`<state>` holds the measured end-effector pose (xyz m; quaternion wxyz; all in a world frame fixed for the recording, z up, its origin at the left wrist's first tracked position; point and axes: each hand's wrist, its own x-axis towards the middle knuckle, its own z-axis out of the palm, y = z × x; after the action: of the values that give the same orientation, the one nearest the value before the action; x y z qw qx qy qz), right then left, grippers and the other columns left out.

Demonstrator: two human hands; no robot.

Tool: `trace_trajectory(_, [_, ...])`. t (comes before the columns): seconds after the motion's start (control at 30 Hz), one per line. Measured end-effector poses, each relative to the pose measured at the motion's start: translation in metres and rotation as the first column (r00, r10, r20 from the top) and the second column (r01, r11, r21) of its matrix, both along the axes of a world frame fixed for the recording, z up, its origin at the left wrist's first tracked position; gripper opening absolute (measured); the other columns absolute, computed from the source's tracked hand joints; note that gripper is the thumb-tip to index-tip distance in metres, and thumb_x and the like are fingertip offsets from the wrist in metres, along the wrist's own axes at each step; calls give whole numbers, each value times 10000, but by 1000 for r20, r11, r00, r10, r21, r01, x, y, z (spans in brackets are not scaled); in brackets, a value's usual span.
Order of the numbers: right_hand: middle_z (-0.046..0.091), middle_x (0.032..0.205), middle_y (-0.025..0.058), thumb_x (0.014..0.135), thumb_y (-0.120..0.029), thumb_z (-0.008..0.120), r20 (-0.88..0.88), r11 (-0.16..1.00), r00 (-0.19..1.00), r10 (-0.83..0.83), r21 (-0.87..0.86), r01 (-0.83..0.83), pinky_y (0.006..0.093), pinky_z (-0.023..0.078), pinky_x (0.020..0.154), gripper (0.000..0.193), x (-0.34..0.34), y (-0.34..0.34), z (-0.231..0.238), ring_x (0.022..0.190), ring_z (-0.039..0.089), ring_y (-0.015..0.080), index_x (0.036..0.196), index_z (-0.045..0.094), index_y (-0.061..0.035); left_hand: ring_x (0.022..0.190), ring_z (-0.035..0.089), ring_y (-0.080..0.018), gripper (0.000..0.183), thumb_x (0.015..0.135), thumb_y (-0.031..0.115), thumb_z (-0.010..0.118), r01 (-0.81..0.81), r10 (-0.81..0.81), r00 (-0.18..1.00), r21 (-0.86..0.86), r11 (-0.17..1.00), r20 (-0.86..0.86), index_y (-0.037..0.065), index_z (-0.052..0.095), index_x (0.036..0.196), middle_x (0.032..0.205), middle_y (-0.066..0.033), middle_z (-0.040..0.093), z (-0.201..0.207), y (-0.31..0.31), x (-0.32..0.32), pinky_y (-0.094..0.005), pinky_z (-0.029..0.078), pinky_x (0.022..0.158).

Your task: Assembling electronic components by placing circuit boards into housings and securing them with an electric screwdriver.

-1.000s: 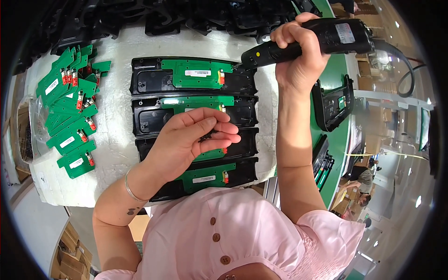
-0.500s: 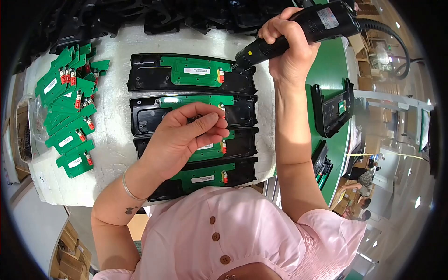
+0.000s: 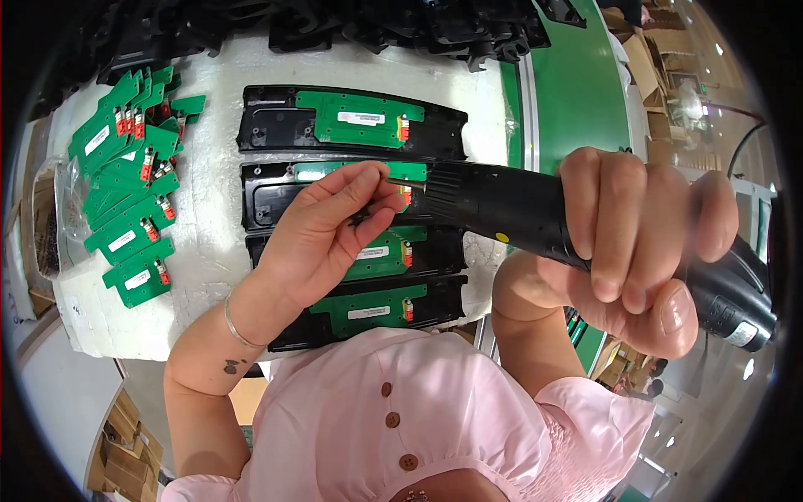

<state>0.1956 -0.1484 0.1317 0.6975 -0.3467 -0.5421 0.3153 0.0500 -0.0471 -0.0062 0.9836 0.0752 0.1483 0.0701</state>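
My right hand [image 3: 627, 234] grips a black electric screwdriver [image 3: 502, 205], held level and pointing left. Its thin bit reaches the fingertips of my left hand [image 3: 322, 226], which is closed in a pinch; small dark pieces that look like screws [image 3: 360, 217] show inside its curled fingers. Beneath both hands, black plastic housings [image 3: 280, 130] lie in a column, each with a green circuit board [image 3: 335, 125] carrying a white label and a red-and-yellow connector. My left hand hides part of the second and third housings. Whether a screw sits on the bit is too small to tell.
A pile of loose green circuit boards [image 3: 125, 180] lies at the left on the pale foam-like work surface [image 3: 201, 276]. Many black plastic parts [image 3: 335, 25] are heaped along the far edge. A green table [image 3: 577, 92] stands to the right, with cardboard boxes [image 3: 669, 63] beyond.
The screwdriver has moved from above the top housing down toward me and swung level, its bit now at my left fingertips. My left hand has shifted slightly, still pinched.
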Motion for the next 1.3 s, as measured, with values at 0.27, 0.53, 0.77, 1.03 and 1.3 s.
trace_trajectory(0.27, [512, 591, -61, 651, -65, 523, -7, 1000, 1000, -3, 8, 3, 194, 354, 558, 269, -6, 1, -3, 553, 495, 58, 908, 456, -105, 851, 606, -137, 206, 880, 171, 516, 25, -25, 999, -23, 999, 27, 12, 554, 1005, 924, -77, 604, 1, -3, -2, -196, 521, 739])
trace_trajectory(0.53, [388, 578, 5, 667, -5, 428, -61, 946, 944, -325, -12, 325, 287, 320, 534, 288, -3, 38, -48, 491, 361, 124, 946, 486, -42, 1106, 484, -329, 385, 941, 225, 372, 166, -175, 979, -81, 983, -110, -98, 434, 1143, 1166, -254, 486, 22, -10, -1, -371, 383, 981])
trace_trajectory(0.77, [451, 603, 61, 673, -5, 441, -30, 897, 901, -434, -112, 428, 319, 372, 542, 235, 21, 51, -67, 483, 385, 148, 902, 489, -4, 924, 594, -244, 262, 931, 183, 404, 226, -219, 974, 186, 956, -57, -13, 499, 1076, 969, -154, 589, 17, -9, -2, -280, 500, 791])
trace_trajectory(1.03, [435, 578, 62, 679, 4, 450, -17, 904, 912, -409, -145, 402, 309, 360, 514, 181, 22, 55, -70, 467, 378, 144, 859, 473, -8, 781, 605, -121, 168, 881, 170, 522, 200, -177, 978, 279, 939, -106, 23, 569, 948, 849, -49, 606, 14, -8, -4, -210, 494, 644])
trace_trajectory(1.3, [418, 551, 62, 691, 26, 438, 37, 931, 938, -344, -118, 346, 298, 347, 486, 148, 19, 58, -70, 464, 379, 142, 832, 462, -8, 745, 593, -101, 163, 851, 137, 566, 82, -46, 975, 158, 984, -219, 22, 577, 966, 836, -39, 601, 21, -5, 0, -180, 505, 661])
